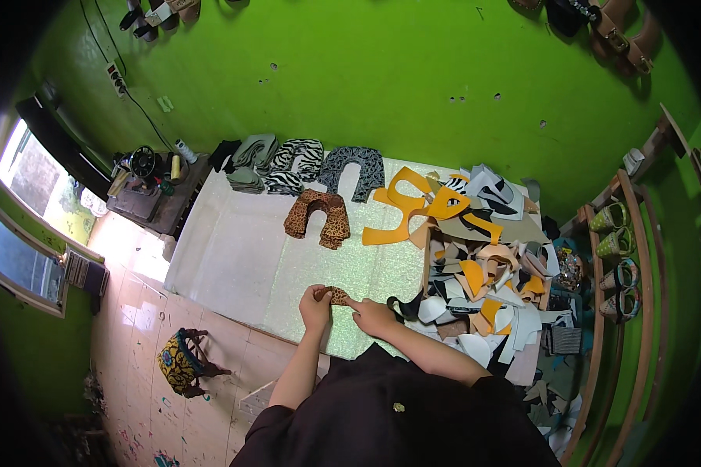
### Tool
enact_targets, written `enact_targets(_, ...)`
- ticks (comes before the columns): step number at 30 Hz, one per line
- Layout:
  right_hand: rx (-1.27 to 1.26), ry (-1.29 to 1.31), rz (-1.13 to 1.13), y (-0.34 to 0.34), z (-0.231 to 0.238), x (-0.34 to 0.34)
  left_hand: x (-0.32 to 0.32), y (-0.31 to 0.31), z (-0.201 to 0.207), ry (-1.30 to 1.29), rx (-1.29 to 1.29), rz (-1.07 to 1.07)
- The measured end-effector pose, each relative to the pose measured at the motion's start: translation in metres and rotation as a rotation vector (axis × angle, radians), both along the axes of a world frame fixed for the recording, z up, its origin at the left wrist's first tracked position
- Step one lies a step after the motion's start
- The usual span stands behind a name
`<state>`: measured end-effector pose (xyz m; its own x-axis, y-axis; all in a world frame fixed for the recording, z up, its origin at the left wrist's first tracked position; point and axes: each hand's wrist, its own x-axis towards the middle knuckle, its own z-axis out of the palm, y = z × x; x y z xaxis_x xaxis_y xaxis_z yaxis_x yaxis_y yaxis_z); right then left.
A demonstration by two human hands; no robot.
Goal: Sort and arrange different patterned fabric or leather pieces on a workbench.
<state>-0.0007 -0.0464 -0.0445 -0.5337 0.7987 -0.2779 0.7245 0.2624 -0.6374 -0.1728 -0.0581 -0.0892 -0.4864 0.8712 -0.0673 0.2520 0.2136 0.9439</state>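
Head view: two hands [314, 311] [375, 317] hold one leopard-print piece [338, 296] over one table [238, 253].

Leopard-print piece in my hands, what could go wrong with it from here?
It could get lost: the leopard-print piece is small, and your right hand is close to the loose scrap pile, so a slip that way might bury it.

A sleeve or forearm could perhaps drag scraps, since your right forearm passes right beside that pile.
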Motion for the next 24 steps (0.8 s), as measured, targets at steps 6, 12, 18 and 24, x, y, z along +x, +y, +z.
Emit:
enact_targets(6, -0.040, -0.114, 0.018, -0.002, 0.008, 0.003, 0.005, -0.006, 0.049, 0.546, -0.136, -0.097)
enact_targets(12, -0.095, 0.188, -0.047, 0.002, 0.019, 0.008, 0.001, -0.012, 0.047, 0.919, 0.004, 0.002)
enact_targets(18, -0.689, 1.058, -0.306, 0.019, 0.112, 0.028, 0.020, -0.005, 0.107, 0.347, 0.356, -0.419)
enact_targets(24, -0.831, 1.556, -0.294, 0.023, 0.155, 0.050, 0.052, -0.001, 0.155, -0.289, -0.150, -0.942)
